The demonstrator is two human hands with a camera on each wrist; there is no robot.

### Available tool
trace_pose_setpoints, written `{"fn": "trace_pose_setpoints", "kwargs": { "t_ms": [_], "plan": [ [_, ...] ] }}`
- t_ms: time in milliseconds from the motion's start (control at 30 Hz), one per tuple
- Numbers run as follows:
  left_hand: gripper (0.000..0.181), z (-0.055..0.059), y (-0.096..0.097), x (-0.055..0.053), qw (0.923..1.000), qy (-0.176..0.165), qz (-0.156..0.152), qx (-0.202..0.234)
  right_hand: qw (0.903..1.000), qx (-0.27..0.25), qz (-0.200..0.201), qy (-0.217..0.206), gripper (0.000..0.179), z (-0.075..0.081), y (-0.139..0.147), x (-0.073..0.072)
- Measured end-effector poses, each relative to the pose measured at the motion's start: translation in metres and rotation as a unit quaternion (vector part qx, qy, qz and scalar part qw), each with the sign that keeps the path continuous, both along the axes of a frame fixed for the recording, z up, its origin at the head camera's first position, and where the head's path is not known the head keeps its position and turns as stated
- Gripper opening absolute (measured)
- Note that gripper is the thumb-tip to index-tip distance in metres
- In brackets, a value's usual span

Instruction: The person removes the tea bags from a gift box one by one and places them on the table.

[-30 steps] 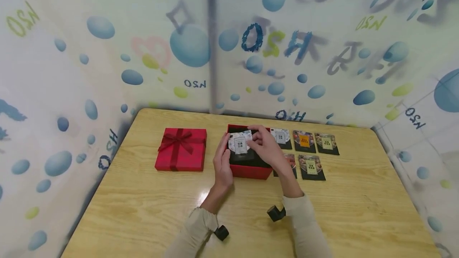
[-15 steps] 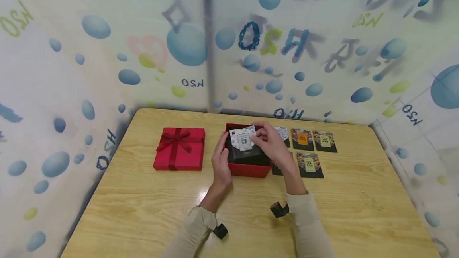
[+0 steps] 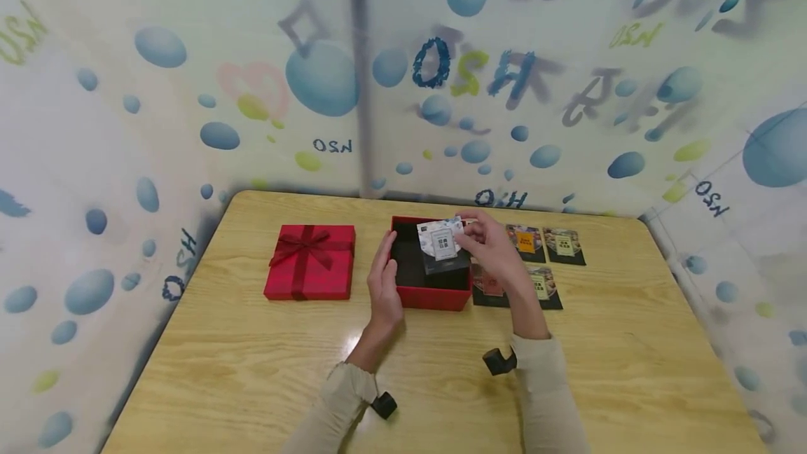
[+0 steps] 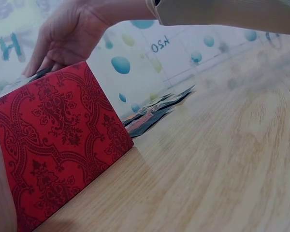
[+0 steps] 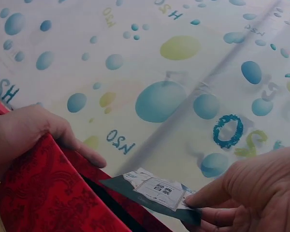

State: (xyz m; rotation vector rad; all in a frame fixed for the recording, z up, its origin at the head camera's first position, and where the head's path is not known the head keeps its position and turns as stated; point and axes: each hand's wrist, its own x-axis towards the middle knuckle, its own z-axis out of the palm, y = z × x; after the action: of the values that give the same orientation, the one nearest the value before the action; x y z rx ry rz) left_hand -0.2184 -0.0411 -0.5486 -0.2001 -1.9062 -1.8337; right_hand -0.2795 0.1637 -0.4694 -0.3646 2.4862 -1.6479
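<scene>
Open red box [image 3: 431, 296]: square, lidless, dark lining inside, paisley pattern on its outer walls. Sits flat on the wooden table, centre of the head view, slightly below mid-height. Left hand [image 3: 384, 284] rests against its left wall.

Sachet [image 3: 444, 244]: small flat packet, white marbled top with a square label, dark lower half. Pinched at its right edge by the right hand [image 3: 494, 252], tilted, held over the box's right rear corner, just above centre frame.

Open red boxes [image 3: 431, 279]: one, on the desk [image 3: 252, 370].
Red lids with a bow [image 3: 310, 262]: one.
Packets in the hands: one [image 3: 443, 244].
Packets lying on the desk: four in view [image 3: 563, 242], partly hidden.
Hands: two.
</scene>
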Motion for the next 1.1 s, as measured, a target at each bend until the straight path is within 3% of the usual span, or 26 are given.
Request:
{"fn": "trace_pose_setpoints", "kwargs": {
  "t_ms": [200, 333, 433, 567, 667, 833, 1100],
  "plan": [
    [0.048, -0.031, 0.000, -0.013, 0.9993, 0.036, 0.010, 0.005, 0.9990, -0.004, -0.027, -0.035, 0.045, -0.003, 0.019, 0.005],
    [0.049, -0.042, -0.002, -0.018, 0.9990, 0.045, 0.008, -0.001, 0.9980, 0.000, -0.046, -0.042, 0.047, -0.009, 0.034, 0.008],
    [0.048, -0.043, -0.002, -0.020, 0.9982, 0.060, 0.005, 0.002, 0.9975, 0.008, -0.058, -0.039, 0.048, -0.010, 0.044, 0.009],
    [0.046, -0.020, 0.000, -0.011, 0.9976, 0.068, 0.004, 0.008, 0.9972, 0.014, -0.059, -0.044, 0.049, -0.010, 0.057, 0.010],
    [0.046, -0.017, 0.003, -0.008, 0.9981, 0.060, 0.003, 0.012, 0.9968, 0.013, -0.059, -0.052, 0.049, -0.011, 0.066, 0.011],
    [0.048, -0.042, 0.005, -0.017, 0.9984, 0.054, 0.010, 0.016, 0.9955, 0.011, -0.077, -0.054, 0.050, -0.011, 0.082, 0.009],
    [0.047, -0.043, 0.003, -0.021, 0.9966, 0.080, 0.005, 0.018, 0.9920, 0.032, -0.120, -0.023, 0.051, -0.007, 0.112, 0.011]
  ]
}}
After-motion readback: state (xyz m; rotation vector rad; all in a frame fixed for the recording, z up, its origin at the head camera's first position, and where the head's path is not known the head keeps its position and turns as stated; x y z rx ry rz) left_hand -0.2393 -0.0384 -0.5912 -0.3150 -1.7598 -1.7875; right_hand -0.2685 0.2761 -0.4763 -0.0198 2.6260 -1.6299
